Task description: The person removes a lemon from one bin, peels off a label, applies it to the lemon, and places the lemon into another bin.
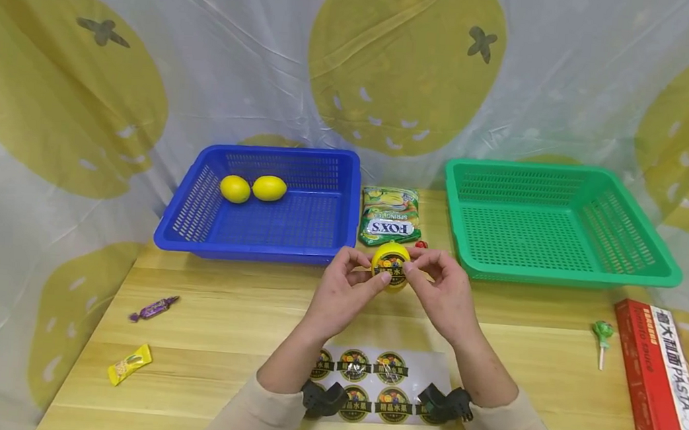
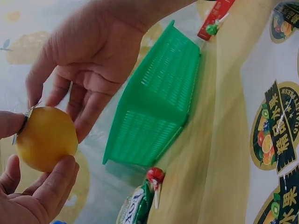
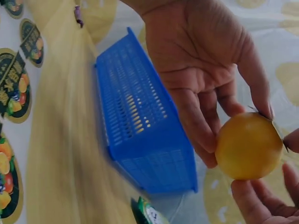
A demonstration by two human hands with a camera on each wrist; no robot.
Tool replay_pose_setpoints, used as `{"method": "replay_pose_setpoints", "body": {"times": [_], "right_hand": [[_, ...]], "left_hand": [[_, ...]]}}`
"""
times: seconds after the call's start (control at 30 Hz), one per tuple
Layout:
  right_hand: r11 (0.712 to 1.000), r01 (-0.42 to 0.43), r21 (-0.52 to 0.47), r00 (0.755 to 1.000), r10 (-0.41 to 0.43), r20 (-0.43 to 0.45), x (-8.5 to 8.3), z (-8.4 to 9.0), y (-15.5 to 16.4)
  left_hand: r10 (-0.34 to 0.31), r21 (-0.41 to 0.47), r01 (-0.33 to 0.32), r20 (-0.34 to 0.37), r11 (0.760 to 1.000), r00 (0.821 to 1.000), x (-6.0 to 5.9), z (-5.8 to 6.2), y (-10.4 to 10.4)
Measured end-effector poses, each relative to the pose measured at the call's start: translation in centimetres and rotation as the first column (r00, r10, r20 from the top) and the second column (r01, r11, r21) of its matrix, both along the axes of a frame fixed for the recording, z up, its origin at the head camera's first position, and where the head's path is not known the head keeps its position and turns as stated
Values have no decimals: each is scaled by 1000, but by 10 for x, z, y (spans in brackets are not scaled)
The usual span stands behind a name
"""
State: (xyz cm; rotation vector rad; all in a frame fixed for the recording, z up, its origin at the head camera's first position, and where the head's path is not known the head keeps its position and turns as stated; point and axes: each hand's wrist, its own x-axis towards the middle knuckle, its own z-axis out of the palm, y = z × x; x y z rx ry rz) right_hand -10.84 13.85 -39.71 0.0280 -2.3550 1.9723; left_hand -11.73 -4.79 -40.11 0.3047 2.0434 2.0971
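Between both hands is a yellow lemon (image 1: pixel 389 249) with a round black fruit sticker (image 1: pixel 390 268) on the side facing the head view. My left hand (image 1: pixel 344 296) grips the lemon from the left, its thumb on the sticker's edge. From the other side my right hand (image 1: pixel 444 300) pinches the lemon, with the thumb at the sticker's right edge. In the left wrist view, the lemon (image 2: pixel 46 140) shows its plain side, and the sticker stands slightly off at one edge. Below the hands lies a clear sheet (image 1: pixel 430 365) of several matching stickers, partly hidden by the wrists.
At the back left, a blue basket (image 1: pixel 256 255) holds two lemons (image 1: pixel 269 188). A green basket (image 1: pixel 564 276) stands at the back right, a Fox's candy bag (image 1: pixel 390 212) between them. Wrapped candies (image 1: pixel 153 309), a green lollipop (image 1: pixel 602 331) and a red pasta box (image 1: pixel 642 373) lie around.
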Motion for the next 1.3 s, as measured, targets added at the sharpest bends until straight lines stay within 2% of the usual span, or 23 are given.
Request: {"method": "replay_pose_setpoints", "body": {"times": [0.17, 0.23, 0.33, 0.47, 0.57, 0.63, 0.7, 0.9, 1.0, 1.1, 1.2, 1.3], "right_hand": [[993, -72, 95, 990, 60, 132, -3, 2, 0], [981, -105, 163, 986, 82, 142, -4, 0, -1], [969, -101, 228, 992, 79, 101, -4, -4, -2], [962, 8, 272, 1000, -3, -17, -3, -10, -5], [956, 115, 269, 992, -98, -76, -3, -13, -7], [956, 161, 244, 986, -145, -80, -3, -15, -8], [963, 154, 222, 987, -142, -70, -3, -17, -10], [993, 32, 117, 998, -26, -55, -2, -24, -17], [998, 20, 53, 995, -15, -97, 1, -27, -23], [1000, 4, 30, 987, 1, -163, 6, -29, -31], [1000, -6, 24, 977, 11, -212, 10, -31, -38], [1000, -2, -26, 977, -3, -211, 13, -32, -42]], "left_hand": [[-39, -23, 39, 1, 999, 999, 4, 2, 1], [-58, -37, 58, -3, 998, 998, 5, 2, 2], [-65, -59, 64, -18, 996, 998, 6, 2, 2], [-65, -59, 65, -7, 996, 998, 5, 2, 1], [-85, -43, 85, 15, 995, 996, 3, 1, -1], [-100, -31, 100, 24, 994, 995, 1, 1, -2], [-110, -11, 111, 37, 994, 993, 0, 0, -3], [-105, 58, 101, 55, 993, 993, 0, -2, -6], [-69, 1, 69, 1, 998, 998, 0, -2, -3], [5, -103, -14, -90, 995, 996, 1, -4, 1], [92, -175, -131, -215, 976, 972, 1, -7, 3], [162, -162, -219, -307, 962, 938, 2, -10, 4]]}}
